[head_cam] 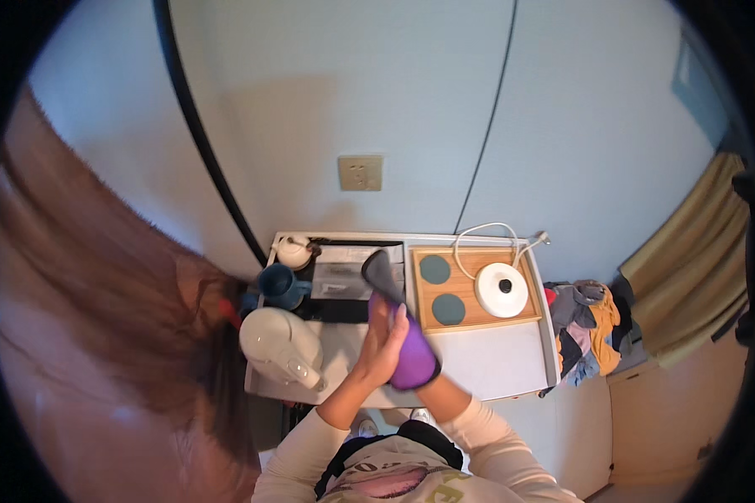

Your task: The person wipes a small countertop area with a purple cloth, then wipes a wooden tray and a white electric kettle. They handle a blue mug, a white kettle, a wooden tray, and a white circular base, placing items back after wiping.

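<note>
A purple cloth mitt (415, 357) with dark trim and a grey end covers my right hand, which is hidden from the wrist on, so its fingers cannot be made out. My left hand (377, 355) grips the mitt from the left side, thumb lying on top. Both are above the front middle of a white tabletop (491, 364). Left of my left hand stands a white electric kettle (277, 342). A wooden tray (469, 256) lies beyond the mitt to the right, carrying a round white kettle base (494, 305) and two dark green discs (448, 309).
A blue mug (279, 283) and a small white teapot (294, 253) stand at the back left, beside flat packets (340, 283). The base's white cord (487, 225) loops over the tray. Clothes (588, 320) are piled at the right; a brown curtain (119, 314) hangs left.
</note>
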Demonstrator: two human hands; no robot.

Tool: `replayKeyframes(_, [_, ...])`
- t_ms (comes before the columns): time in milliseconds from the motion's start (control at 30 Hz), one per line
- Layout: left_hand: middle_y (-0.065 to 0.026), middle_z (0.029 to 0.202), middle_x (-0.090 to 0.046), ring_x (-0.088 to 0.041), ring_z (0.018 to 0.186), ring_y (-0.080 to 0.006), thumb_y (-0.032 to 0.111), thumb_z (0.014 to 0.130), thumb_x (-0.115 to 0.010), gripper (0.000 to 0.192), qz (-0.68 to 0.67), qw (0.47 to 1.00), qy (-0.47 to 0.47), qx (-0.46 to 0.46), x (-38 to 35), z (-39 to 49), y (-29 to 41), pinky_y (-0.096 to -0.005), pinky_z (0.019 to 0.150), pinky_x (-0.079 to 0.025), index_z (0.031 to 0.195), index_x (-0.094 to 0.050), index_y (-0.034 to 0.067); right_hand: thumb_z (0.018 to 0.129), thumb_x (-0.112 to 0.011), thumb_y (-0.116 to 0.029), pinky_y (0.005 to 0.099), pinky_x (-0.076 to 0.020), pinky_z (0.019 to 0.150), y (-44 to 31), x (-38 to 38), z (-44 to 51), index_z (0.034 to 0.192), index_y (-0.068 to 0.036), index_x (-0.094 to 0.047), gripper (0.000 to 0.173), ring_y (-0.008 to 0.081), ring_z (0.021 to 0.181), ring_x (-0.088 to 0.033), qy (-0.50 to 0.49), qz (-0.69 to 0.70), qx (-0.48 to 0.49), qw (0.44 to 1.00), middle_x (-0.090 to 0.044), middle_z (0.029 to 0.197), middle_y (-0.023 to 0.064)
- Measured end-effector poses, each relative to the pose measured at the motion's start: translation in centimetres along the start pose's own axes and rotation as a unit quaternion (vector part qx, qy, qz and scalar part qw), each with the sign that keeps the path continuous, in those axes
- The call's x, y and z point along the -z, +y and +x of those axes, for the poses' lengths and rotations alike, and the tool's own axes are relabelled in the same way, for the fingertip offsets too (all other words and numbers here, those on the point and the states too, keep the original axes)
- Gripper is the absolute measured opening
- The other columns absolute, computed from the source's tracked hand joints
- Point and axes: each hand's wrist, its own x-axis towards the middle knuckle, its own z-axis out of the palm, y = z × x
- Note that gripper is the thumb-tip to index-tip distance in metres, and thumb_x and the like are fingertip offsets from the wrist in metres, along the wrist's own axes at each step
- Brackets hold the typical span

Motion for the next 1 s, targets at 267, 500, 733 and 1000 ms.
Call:
replayKeyframes(267, [-0.0205, 0.138, -0.045, -0.041, 0.132, -0.0326, 0.020, 0.091, -0.059, 0.059, -0.006, 0.990, -0.139, 0.021, -1.1, -2.0, 4.4, -0.0428, 0.108, -0.029, 0.139, -0.036, -0.004, 0.097, -0.041, -0.027, 0.0341, -0.0273, 0.109, 4.1, 5.0, -0.8, 0.144, -0.007, -0.029, 0.053, 0.0244, 0.130, -0.035, 0.082, -0.625, 0.092, 0.771, -0.037, 0.142, 0.0123])
replayKeyframes(500, [-0.0119, 0.115, -0.062, -0.063, 0.093, -0.0167, 0.019, 0.094, -0.058, 0.040, -0.215, 0.949, 0.103, 0.208, -0.8, 1.0, 1.1, -0.0283, 0.082, -0.049, 0.127, -0.052, -0.002, 0.096, -0.048, -0.028, 0.0338, -0.0305, 0.108, -6.0, 3.4, -2.6, 0.140, -0.005, -0.035, 0.051, 0.0228, 0.130, -0.041, -0.009, -0.210, -0.026, 0.977, -0.044, 0.140, 0.0114])
replayKeyframes(733, [-0.0137, 0.146, -0.036, -0.030, 0.136, -0.0383, 0.033, 0.089, -0.056, 0.045, 0.490, 0.853, 0.010, -0.181, -3.8, 1.2, -0.2, -0.0562, 0.109, -0.018, 0.132, -0.055, 0.018, 0.096, -0.048, -0.028, 0.0342, -0.0279, 0.109, -3.7, 6.5, -0.2, 0.141, -0.004, -0.034, 0.052, 0.0233, 0.131, -0.039, 0.023, -0.129, -0.049, 0.990, -0.042, 0.141, 0.0116])
replayKeyframes(1000, [-0.0197, 0.154, -0.016, -0.006, 0.144, -0.0389, 0.045, 0.098, -0.035, 0.062, 0.336, 0.934, 0.092, 0.083, -7.6, 2.2, -1.5, -0.0652, 0.107, 0.003, 0.149, -0.024, 0.012, 0.097, -0.047, -0.027, 0.0344, -0.0291, 0.108, -3.9, 7.2, -1.3, 0.140, -0.004, -0.034, 0.051, 0.0234, 0.129, -0.041, -0.001, -0.105, -0.087, 0.991, -0.043, 0.140, 0.0114])
